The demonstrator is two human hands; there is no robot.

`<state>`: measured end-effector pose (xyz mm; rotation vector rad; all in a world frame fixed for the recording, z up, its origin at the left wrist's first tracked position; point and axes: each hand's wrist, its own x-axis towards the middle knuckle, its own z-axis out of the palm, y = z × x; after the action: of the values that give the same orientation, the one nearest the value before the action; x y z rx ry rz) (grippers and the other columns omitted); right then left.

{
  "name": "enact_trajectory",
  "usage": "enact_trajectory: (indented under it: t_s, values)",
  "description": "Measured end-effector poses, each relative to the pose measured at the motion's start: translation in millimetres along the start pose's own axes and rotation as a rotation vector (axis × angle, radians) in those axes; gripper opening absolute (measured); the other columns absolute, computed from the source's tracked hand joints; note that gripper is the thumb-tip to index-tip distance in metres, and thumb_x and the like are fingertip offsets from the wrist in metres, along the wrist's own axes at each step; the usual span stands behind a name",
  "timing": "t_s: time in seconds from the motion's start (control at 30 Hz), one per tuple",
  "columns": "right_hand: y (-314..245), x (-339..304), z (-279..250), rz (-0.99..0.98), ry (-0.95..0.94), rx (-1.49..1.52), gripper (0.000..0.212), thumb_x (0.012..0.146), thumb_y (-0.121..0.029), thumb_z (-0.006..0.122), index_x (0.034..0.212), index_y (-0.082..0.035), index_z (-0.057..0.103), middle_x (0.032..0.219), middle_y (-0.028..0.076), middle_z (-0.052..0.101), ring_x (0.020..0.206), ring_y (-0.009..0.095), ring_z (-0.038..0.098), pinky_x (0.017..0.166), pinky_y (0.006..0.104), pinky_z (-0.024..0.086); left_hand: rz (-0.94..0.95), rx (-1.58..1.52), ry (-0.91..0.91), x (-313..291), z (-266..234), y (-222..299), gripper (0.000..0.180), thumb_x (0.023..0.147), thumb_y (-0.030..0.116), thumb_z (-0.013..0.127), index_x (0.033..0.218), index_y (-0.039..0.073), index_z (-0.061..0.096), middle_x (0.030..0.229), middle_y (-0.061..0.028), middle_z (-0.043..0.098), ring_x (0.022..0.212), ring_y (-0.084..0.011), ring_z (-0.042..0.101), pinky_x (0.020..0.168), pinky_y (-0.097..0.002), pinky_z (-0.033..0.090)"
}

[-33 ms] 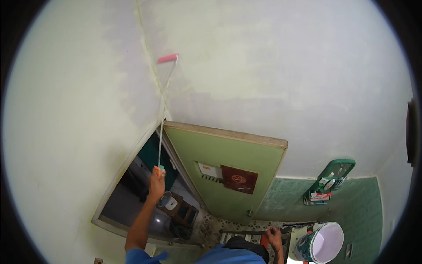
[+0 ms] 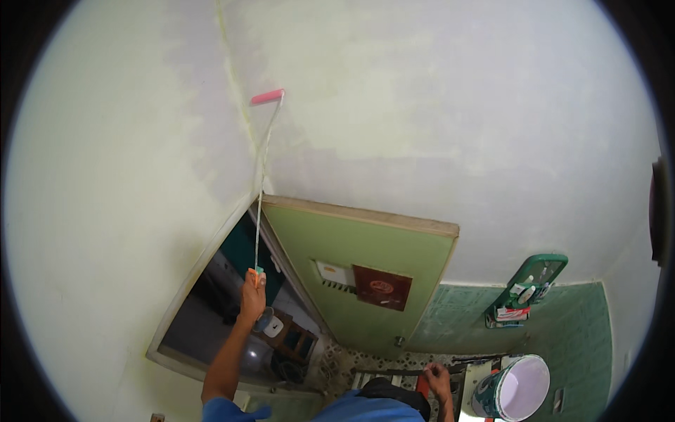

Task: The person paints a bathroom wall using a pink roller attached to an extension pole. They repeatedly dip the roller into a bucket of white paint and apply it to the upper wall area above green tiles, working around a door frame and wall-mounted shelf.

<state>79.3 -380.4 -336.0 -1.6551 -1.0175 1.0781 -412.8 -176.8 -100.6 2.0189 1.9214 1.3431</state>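
Note:
A paint roller (image 2: 268,97) with a pink sleeve and a long thin pale rod lies against the wall just right of the corner. My left hand (image 2: 253,299), arm stretched up in front of the doorway, is closed around its orange and teal handle (image 2: 255,273). Low down beside my body, my right hand (image 2: 439,382) has its fingers curled together next to a red strip (image 2: 422,384). Whatever those fingers hold, if anything, is too small to make out. To the right of that hand stands a bucket (image 2: 522,388) of pale lilac paint.
A green door (image 2: 337,239) stands ajar below the roller, its top edge jutting toward me. The door frame (image 2: 204,271) borders the opening on the left. A green wall shelf (image 2: 540,271) holds toiletries. Patterned floor tiles (image 2: 337,362) lie far below.
The roller has slid slightly down the wall, and my left hand has come down a little with it. My right hand and the bucket have stayed put.

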Motion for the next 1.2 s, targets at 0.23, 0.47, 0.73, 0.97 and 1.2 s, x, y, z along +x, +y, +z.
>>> enact_trajectory:
  t_s: [0.23,0.47,0.73,0.97,1.2]
  values:
    - [-0.4,4.0,5.7,0.118,-0.026,-0.046,0.022,0.083,-0.019,0.066,0.091,0.002,0.063,0.077,0.010,0.066,0.072,0.016,0.061,0.069,0.0298,0.048,-0.023,0.008,0.092,63.3,-33.1,28.8,0.034,0.095,0.029,0.052,0.099,-0.004,0.047,0.077,-0.0253,0.059,0.074,-0.0452,0.059,0.061,-0.0442,0.045]
    - [-14.6,3.8,8.6,0.134,-0.015,0.027,0.024,0.084,-0.020,0.065,0.091,0.003,0.063,0.077,0.011,0.066,0.073,0.016,0.062,0.069,0.0301,0.048,0.009,-0.106,0.118,25.8,10.0,20.1,0.036,0.096,0.030,0.050,0.104,-0.005,0.048,0.080,-0.0257,0.059,0.078,-0.0450,0.059,0.065,-0.0446,0.045]
    - [-35.5,21.5,19.1,-0.030,-0.025,-0.065,0.018,0.085,-0.014,0.065,0.093,0.001,0.062,0.075,0.006,0.063,0.068,0.010,0.058,0.062,0.0262,0.047,0.039,0.025,0.156,128.9,-66.3,50.9,0.036,0.098,0.031,0.047,0.102,-0.004,0.049,0.077,-0.0248,0.057,0.072,-0.0419,0.057,0.065,-0.0443,0.045]
    - [-44.8,40.4,31.9,-0.045,-0.180,-0.024,0.029,0.085,-0.025,0.066,0.099,0.001,0.063,0.080,0.008,0.065,0.073,0.014,0.060,0.068,0.0297,0.048,0.054,0.076,0.197,222.7,-121.8,97.8,0.037,0.097,0.033,0.048,0.103,-0.003,0.052,0.086,-0.0275,0.061,0.081,-0.0436,0.060,0.068,-0.0465,0.047]
    - [-34.7,19.6,38.0,0.114,-0.152,-0.141,0.017,0.086,-0.014,0.064,0.094,0.001,0.063,0.076,0.006,0.063,0.069,0.012,0.057,0.065,0.0282,0.047,0.189,0.040,0.297,180.3,-58.5,63.4,0.038,0.096,0.032,0.049,0.109,-0.004,0.051,0.081,-0.0260,0.061,0.076,-0.0437,0.061,0.067,-0.0449,0.047]
